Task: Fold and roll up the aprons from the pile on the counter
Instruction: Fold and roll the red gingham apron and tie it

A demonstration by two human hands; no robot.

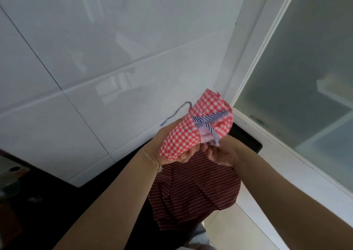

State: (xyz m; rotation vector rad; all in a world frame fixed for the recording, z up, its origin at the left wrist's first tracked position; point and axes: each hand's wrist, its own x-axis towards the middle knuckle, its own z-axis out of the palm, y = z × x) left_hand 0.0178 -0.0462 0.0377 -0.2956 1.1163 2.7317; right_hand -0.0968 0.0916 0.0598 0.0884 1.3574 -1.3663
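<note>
A red-and-white checked apron [193,129], rolled into a tight bundle, is held up in the air in front of the white tiled wall. Blue-and-white striped trim [205,122] shows at its open end, and a thin striped tie string [175,114] trails off to the left. My left hand [172,150] grips the roll from below. My right hand [219,154] pinches the frayed striped end of the same roll. Below both hands lies a dark red apron with thin white stripes [193,190], draped over the black counter [57,202].
White glossy wall tiles [95,58] fill the background. A frosted glass window in a white frame [305,77] stands on the right. A blurred metal object [9,179] sits on the counter's far left. Light floor tiles [238,230] show at the lower right.
</note>
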